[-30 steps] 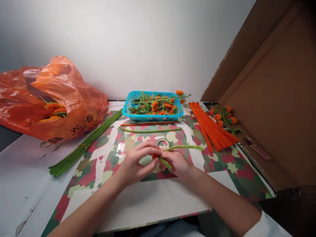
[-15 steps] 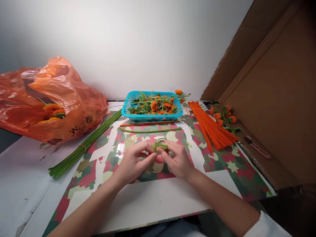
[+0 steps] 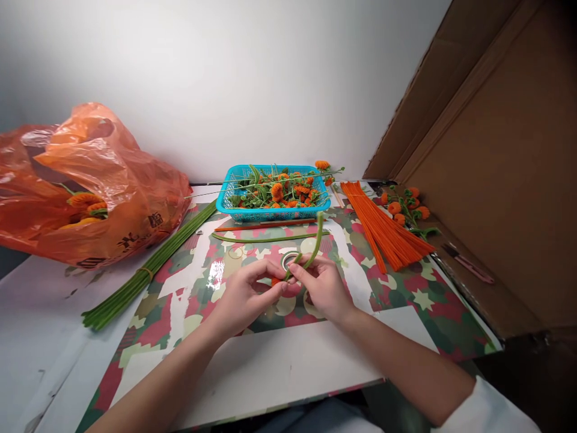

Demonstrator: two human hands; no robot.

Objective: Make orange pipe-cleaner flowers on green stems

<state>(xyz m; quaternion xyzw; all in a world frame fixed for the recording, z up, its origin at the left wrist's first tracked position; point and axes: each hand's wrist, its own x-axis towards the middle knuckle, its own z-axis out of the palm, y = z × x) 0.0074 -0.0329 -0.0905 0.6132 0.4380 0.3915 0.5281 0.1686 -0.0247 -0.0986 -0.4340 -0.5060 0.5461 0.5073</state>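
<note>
My left hand (image 3: 252,294) pinches a small orange pipe-cleaner flower (image 3: 275,281), most of it hidden by my fingers. Facing it, my right hand (image 3: 328,290) has thumb and fingers closed on a green pipe cleaner (image 3: 318,239). One end of this strip rises in a curve above the right hand, and its lower part runs down to the flower between both sets of fingertips. Just beyond the fingers, a roll of tape (image 3: 285,259) lies on the patterned table cover (image 3: 243,322), partly covered by the hands.
A blue basket (image 3: 273,214) of orange flowers and green stems stands at the back. An orange plastic bag (image 3: 121,162) and a green pipe-cleaner bundle (image 3: 155,264) are on the left. Orange pipe cleaners (image 3: 385,231), finished flowers (image 3: 403,207) and a pink-handled cutter (image 3: 471,264) lie right.
The green pipe cleaner, earlier bunched between my fingertips, now has one end standing up past my right hand. The orange flower shows at my left fingertips. The view has shifted slightly.
</note>
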